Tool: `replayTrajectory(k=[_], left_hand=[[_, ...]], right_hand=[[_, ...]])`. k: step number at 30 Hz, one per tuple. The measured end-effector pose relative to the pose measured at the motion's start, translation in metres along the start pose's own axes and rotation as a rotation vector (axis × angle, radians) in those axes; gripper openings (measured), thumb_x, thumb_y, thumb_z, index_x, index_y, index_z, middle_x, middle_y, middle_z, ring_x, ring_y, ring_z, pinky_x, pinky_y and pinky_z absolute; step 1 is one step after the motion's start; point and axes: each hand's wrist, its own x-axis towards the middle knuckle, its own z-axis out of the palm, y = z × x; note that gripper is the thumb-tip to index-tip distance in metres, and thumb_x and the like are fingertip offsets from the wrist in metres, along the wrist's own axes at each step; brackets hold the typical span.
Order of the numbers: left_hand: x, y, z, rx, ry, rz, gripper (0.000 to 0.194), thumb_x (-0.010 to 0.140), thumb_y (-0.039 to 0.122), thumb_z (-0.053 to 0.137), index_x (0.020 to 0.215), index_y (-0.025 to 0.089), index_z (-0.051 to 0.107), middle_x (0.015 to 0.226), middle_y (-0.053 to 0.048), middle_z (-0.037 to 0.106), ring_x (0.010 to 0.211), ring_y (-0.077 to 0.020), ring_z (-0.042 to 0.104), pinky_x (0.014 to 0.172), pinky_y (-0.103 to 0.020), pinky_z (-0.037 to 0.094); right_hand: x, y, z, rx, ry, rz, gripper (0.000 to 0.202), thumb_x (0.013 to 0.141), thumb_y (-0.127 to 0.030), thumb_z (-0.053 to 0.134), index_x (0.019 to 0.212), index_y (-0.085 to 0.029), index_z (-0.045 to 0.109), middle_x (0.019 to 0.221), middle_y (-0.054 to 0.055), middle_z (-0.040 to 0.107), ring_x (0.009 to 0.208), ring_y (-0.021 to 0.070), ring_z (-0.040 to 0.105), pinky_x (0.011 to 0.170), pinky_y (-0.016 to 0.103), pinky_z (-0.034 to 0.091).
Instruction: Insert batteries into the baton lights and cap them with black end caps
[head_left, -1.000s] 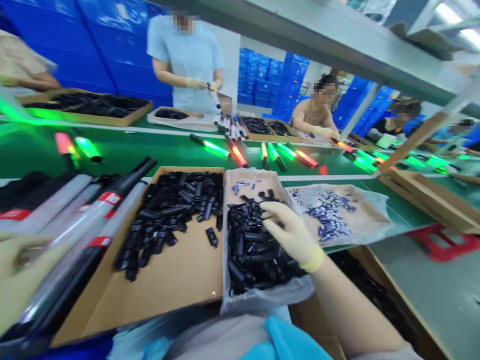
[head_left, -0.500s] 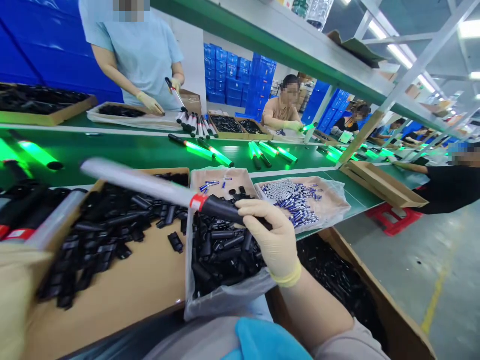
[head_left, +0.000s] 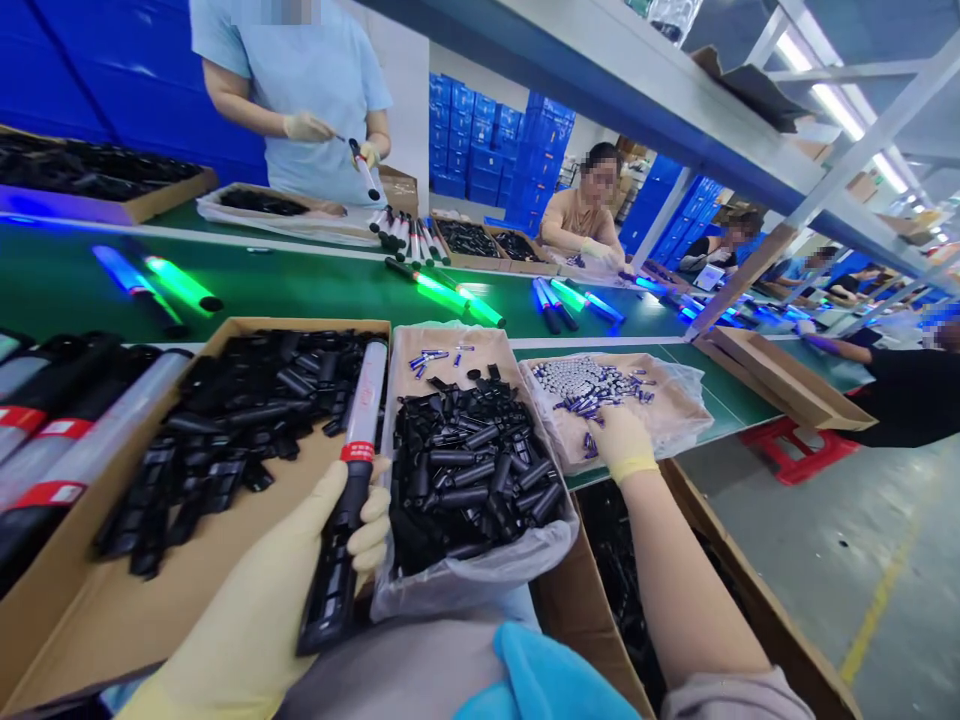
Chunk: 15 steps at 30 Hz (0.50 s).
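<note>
My gloved left hand [head_left: 300, 560] is wrapped round the black handle of a baton [head_left: 358, 452], its clear tube pointing up and away, a red band between tube and handle. An open slot shows in the handle's lower part. At the right, my gloved right hand [head_left: 624, 440] reaches into a lined tray of small batteries [head_left: 589, 385]; its fingertips are bent down at the batteries, and what they grip is too small to make out. Between the hands stands a lined box of black plastic parts [head_left: 480, 470].
A cardboard box [head_left: 97, 600] with black parts lies at the left, beside several batons [head_left: 67, 430]. Glowing batons [head_left: 180, 283] lie on the green belt [head_left: 300, 290]. A co-worker [head_left: 300, 110] stands across it. A shelf beam [head_left: 600, 80] crosses above.
The baton has passed from my right hand to my left and swung upright. My right hand has moved right to the batteries. Some glowing batons turned from green to blue.
</note>
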Motion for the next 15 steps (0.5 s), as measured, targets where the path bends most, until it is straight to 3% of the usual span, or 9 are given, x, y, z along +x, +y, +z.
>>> replayTrajectory(k=[5,7,10,12,14,15], left_hand=[[-0.007,-0.002,0.011,-0.049,0.038,-0.025,0.027,0.093,0.041,0.057,0.107,0.019,0.065,0.067,0.004,0.037,0.047,-0.0069,0.034,0.038,-0.017,0.029],[-0.009,-0.003,0.012,-0.014,0.040,-0.012,0.030,0.092,0.043,0.060,0.107,0.018,0.066,0.067,0.003,0.041,0.048,-0.0075,0.037,0.038,-0.017,0.030],[-0.012,-0.006,0.011,0.021,0.062,0.012,0.034,0.090,0.048,0.062,0.105,0.018,0.066,0.068,0.001,0.049,0.050,-0.0087,0.042,0.041,-0.018,0.034],[-0.011,-0.009,0.011,0.016,0.072,0.026,0.036,0.090,0.049,0.061,0.107,0.018,0.067,0.067,0.001,0.051,0.048,-0.0083,0.040,0.041,-0.018,0.033],[-0.009,-0.012,0.013,0.028,0.077,0.029,0.038,0.090,0.050,0.061,0.111,0.020,0.067,0.064,0.002,0.050,0.046,-0.0082,0.036,0.040,-0.018,0.030],[-0.008,-0.014,0.014,0.056,0.089,0.050,0.039,0.089,0.050,0.062,0.112,0.020,0.067,0.063,0.003,0.050,0.046,-0.0089,0.037,0.040,-0.019,0.031]], right_hand=[[0.027,0.018,0.018,-0.042,-0.090,0.056,0.011,0.083,-0.010,0.061,0.078,-0.011,0.072,0.092,0.020,0.072,0.095,0.0299,0.070,0.087,0.038,0.051],[0.020,0.015,0.015,-0.008,-0.066,0.022,0.014,0.086,-0.012,0.059,0.078,-0.011,0.071,0.091,0.019,0.072,0.093,0.0307,0.070,0.086,0.039,0.051],[-0.011,-0.004,0.000,0.100,0.014,-0.076,0.017,0.094,-0.024,0.055,0.096,-0.014,0.068,0.096,0.015,0.072,0.094,0.0275,0.069,0.087,0.038,0.053],[-0.046,-0.027,-0.012,0.299,0.073,-0.245,0.018,0.097,-0.030,0.054,0.106,-0.019,0.065,0.103,0.009,0.072,0.096,0.0224,0.069,0.087,0.034,0.055],[-0.085,-0.057,-0.021,0.702,0.107,-0.599,0.010,0.097,-0.031,0.059,0.102,-0.024,0.064,0.101,0.006,0.071,0.094,0.0218,0.069,0.083,0.035,0.057],[-0.102,-0.072,-0.024,0.797,0.075,-0.756,0.006,0.097,-0.027,0.059,0.100,-0.026,0.064,0.096,0.004,0.071,0.090,0.0203,0.069,0.080,0.035,0.058]])
